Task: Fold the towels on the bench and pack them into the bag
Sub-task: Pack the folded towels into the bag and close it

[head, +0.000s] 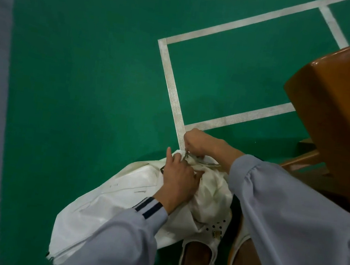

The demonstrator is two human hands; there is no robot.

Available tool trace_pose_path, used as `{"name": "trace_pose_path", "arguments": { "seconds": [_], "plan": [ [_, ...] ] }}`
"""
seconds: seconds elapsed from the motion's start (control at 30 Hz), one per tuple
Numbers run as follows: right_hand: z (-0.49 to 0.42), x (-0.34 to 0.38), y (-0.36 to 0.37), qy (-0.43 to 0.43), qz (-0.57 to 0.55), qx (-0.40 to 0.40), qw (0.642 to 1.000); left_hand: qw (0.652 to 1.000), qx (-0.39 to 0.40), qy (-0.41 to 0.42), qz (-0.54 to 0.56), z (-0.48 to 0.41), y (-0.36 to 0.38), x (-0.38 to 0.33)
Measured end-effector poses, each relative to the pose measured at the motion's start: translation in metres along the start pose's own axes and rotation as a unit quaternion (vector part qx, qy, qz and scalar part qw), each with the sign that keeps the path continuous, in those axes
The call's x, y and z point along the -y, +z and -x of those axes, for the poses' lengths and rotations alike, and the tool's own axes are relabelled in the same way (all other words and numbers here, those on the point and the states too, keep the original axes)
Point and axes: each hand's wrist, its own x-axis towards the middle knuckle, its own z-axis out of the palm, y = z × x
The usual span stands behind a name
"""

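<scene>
A white bag (pixel 103 203) lies on the green floor in front of my feet. Its zipper (pixel 201 160) runs along the far end. My right hand (pixel 199 143) pinches the zipper at that end. My left hand (pixel 178 180) grips the bag's fabric just beside the zipper, with the index finger sticking up. Cream cloth (pixel 213 192) bulges at the bag's opening under both hands; I cannot tell if it is a towel or lining. The bag's inside is hidden.
A brown wooden bench (pixel 345 104) stands at the right, its end close to my right arm. White court lines (pixel 171 81) cross the green floor (pixel 88 77). My feet in white perforated clogs (pixel 212 236) are just below the bag. Grey floor borders the left.
</scene>
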Motion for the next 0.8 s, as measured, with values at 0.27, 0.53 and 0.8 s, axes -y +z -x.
{"name": "trace_pose_path", "arguments": {
  "seconds": [0.27,0.53,0.8],
  "plan": [
    [-0.004,-0.004,0.005,0.001,-0.012,0.003,1.000,0.995,0.047,-0.091,0.007,-0.021,0.003,-0.006],
    [-0.012,-0.004,-0.004,-0.003,-0.040,0.019,0.999,0.961,-0.014,0.022,0.277,-0.016,0.010,0.057],
    [-0.008,-0.004,-0.003,-0.003,-0.031,0.023,0.999,0.983,-0.081,-0.026,0.164,-0.017,-0.001,0.051]
  ]
}}
